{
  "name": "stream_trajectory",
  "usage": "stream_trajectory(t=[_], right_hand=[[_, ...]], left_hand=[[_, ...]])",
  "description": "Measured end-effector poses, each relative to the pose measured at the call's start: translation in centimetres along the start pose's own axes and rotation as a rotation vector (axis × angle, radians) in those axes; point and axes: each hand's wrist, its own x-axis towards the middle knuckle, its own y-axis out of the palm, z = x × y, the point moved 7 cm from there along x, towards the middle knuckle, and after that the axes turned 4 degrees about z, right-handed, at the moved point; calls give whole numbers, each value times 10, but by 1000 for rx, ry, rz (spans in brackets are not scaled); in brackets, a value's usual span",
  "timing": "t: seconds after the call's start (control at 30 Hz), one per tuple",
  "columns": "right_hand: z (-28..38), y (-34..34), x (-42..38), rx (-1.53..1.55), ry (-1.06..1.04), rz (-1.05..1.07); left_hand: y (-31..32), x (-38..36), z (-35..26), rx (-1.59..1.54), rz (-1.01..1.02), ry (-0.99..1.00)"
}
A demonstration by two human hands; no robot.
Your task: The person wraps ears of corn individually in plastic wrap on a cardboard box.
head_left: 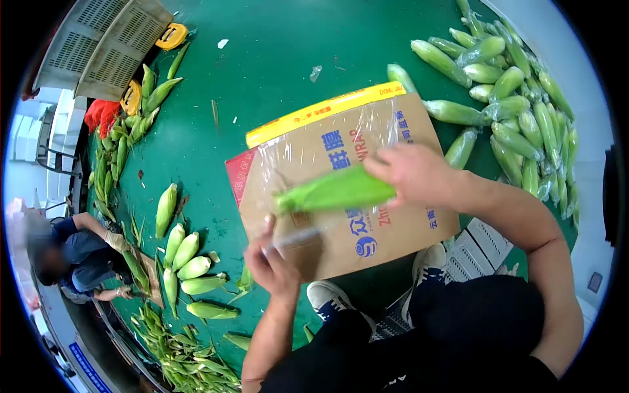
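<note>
My right hand (413, 173) grips one end of a green ear of corn in its husk (337, 188), held over a printed cardboard box (413, 226). Motion slightly blurs the corn. Clear plastic film (308, 147) stretches over the box top, below a long yellow strip with red print (327, 112) along the far edge. Near the box's left front corner is my left hand (274, 267), fingers bent together at a whitish edge of the film, which they seem to pinch.
Film-wrapped corn (517, 124) is piled at right. Unwrapped ears (187, 252) lie left on the green surface (262, 59), with loose husks (177, 354) nearer me. More corn (114, 154) lies by a crate (108, 49). A co-worker (88, 255) handles another ear at far left.
</note>
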Motion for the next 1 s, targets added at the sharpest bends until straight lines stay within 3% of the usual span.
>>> stream_trajectory(t=[0.03, 0.1, 0.13, 0.2, 0.27, 0.3, 0.33, 0.37, 0.43, 0.47, 0.5, 0.53, 0.6, 0.7, 0.8, 0.87, 0.97, 1.0], right_hand=[[13, 4, -5, 37, -79, 99], [28, 8, -4, 124, -48, 335], [31, 11, -3, 166, -31, 447], [19, 1, 13, -76, -92, 61], [-13, -36, 53, -91, 82, -222], [-26, -47, 68, 128, 100, -232], [-38, -57, 79, 347, 122, -244], [-46, -61, 83, 568, 139, -246], [-34, -53, 80, 77, -18, -248], [-26, -50, 86, -168, -112, -290], [-32, -46, 95, -186, -75, -283], [-37, -40, 102, -194, -54, -280], [-35, -42, 100, -8, -83, -190], [-23, -30, 80, 369, -169, -42], [-4, -24, 69, 394, -43, 464], [-14, -25, 93, 458, -65, 600], [-22, -51, 128, 379, -523, -181], [-8, -31, 132, 162, -530, -121]], left_hand=[[6, -14, -13, 8, 91, 89], [43, -34, -31, 469, 521, 188], [52, -31, -37, 538, 542, 234], [65, 10, -29, 757, 622, 10], [94, 78, -17, 883, 656, 15], [98, 117, -6, 1198, 542, 88], [98, 153, 0, 1125, 299, 194], [100, 181, -4, 1127, 203, 315], [106, 213, 9, 705, 409, 119], [114, 201, 7, 628, 530, 155], [124, 178, 1, 580, 646, 199], [132, 167, -32, 787, 725, 269], [129, 144, -44, 1073, 727, 391], [122, 113, -47, 1077, 646, 525], [120, 100, -36, 951, 856, 294], [120, 98, -38, 950, 1003, 80], [117, 102, -33, 929, 1169, -112], [119, 103, -29, 952, 1195, -81]])
